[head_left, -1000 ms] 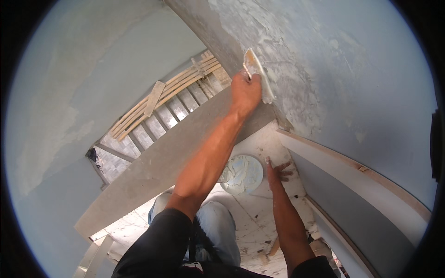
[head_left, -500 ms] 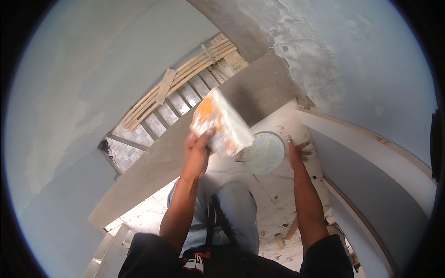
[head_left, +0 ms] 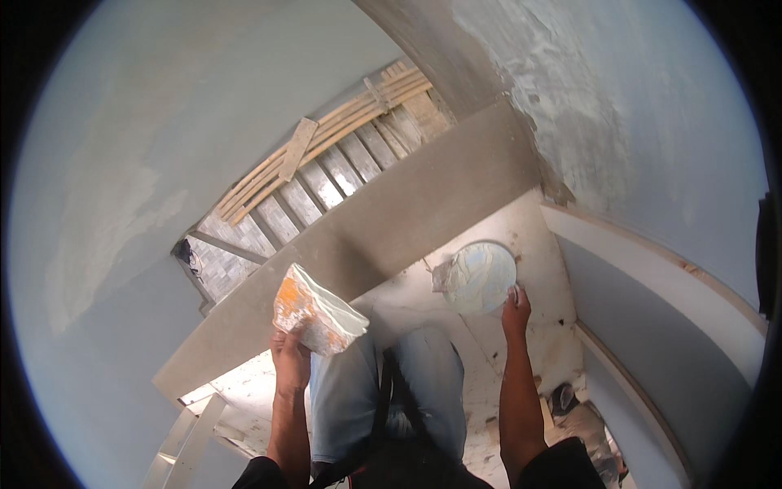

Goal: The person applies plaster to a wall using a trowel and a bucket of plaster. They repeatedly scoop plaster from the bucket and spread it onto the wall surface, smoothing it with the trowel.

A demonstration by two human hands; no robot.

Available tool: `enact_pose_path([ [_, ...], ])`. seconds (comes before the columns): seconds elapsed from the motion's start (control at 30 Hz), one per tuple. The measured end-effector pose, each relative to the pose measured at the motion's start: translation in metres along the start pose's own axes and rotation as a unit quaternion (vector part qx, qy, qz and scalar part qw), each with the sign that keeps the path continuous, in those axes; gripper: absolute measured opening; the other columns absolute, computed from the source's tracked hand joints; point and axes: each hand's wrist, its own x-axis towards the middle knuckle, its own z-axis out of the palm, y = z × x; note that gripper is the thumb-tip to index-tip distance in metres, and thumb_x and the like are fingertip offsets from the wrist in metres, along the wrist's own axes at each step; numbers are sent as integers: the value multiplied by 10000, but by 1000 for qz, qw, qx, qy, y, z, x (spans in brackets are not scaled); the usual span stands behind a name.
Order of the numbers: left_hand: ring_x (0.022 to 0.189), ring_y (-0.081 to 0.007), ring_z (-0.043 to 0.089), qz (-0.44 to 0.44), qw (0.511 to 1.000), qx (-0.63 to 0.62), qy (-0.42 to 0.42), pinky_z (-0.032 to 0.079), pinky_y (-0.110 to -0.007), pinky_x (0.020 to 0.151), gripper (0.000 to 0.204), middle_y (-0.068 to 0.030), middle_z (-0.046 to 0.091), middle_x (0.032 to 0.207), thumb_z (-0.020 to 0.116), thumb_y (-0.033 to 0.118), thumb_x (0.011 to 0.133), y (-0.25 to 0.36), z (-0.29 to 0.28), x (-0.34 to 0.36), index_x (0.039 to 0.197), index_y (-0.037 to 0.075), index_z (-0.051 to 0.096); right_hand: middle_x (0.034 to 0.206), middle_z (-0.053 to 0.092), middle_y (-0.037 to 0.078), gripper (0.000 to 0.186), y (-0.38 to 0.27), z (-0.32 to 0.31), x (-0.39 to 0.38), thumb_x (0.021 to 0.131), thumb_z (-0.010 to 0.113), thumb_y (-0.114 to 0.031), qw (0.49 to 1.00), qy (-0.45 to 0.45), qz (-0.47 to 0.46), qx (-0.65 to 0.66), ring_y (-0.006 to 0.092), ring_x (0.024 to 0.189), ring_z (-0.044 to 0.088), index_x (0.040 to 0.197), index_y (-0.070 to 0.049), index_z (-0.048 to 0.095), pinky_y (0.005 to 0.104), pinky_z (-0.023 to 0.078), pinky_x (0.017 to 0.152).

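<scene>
My left hand (head_left: 289, 359) is shut on a wide flat trowel (head_left: 319, 314), stained orange and coated with white plaster, held tilted above my left knee. My right hand (head_left: 516, 308) reaches forward and grips the near rim of a round pan of white plaster (head_left: 481, 275). The pan sits on a white, splattered board (head_left: 538, 236). A small scraper blade (head_left: 444, 275) rests on the pan's left edge. My jeans-clad legs (head_left: 423, 383) show between my two arms.
A grey concrete beam (head_left: 391, 228) runs diagonally in front of me. Beyond it lies a bamboo and plank scaffold deck (head_left: 326, 163). A patchy plastered wall (head_left: 586, 106) rises at the upper right, and pale walls close in on the left. Ladder rails (head_left: 183, 440) show at lower left.
My left hand has come down from the wall at upper right to above my knee, carrying the trowel. My right hand has stayed at the pan's rim.
</scene>
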Motion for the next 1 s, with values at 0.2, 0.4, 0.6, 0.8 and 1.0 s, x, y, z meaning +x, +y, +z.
enact_pose_path([
  [0.2, 982, -189, 635, -28, 999, -30, 2, 514, -333, 860, 305, -98, 635, 1116, 496, -18, 874, 6, 14, -7, 1175, -18, 547, 989, 630, 92, 320, -22, -12, 7, 963, 488, -171, 993, -98, 46, 50, 132, 801, 591, 1177, 48, 581, 277, 491, 668],
  [0.4, 1030, -202, 617, -16, 999, -50, 10, 489, -359, 907, 323, -97, 626, 1140, 482, -16, 878, 2, 14, -9, 1196, -11, 538, 1003, 637, 204, 272, -20, -16, 2, 923, 491, -111, 992, -41, -88, -85, 301, 904, 627, 1128, 56, 556, 386, 485, 811],
  [0.6, 1077, -210, 598, -16, 998, -59, 10, 459, -368, 956, 365, -99, 615, 1168, 481, -24, 864, 0, 7, -6, 1227, -9, 519, 1003, 632, 219, 238, -34, -29, -2, 911, 477, -84, 987, -36, -120, -98, 352, 935, 622, 1100, 45, 546, 400, 476, 834],
  [0.8, 1023, -207, 624, 0, 998, -59, 19, 505, -366, 895, 345, -96, 630, 1131, 483, -12, 878, -3, 2, -3, 1220, -11, 527, 970, 632, 233, 218, -89, -40, -4, 907, 483, -67, 981, -38, -172, -87, 367, 909, 629, 1081, 46, 551, 398, 482, 810],
  [1.0, 1113, -179, 561, 7, 1000, -23, -1, 444, -327, 952, 378, -87, 593, 1206, 482, 15, 894, -6, 1, -4, 1269, -19, 503, 1002, 634, 253, 273, -155, -4, 30, 878, 531, -67, 952, -45, -281, -116, 429, 975, 609, 1136, 19, 551, 448, 484, 811],
])
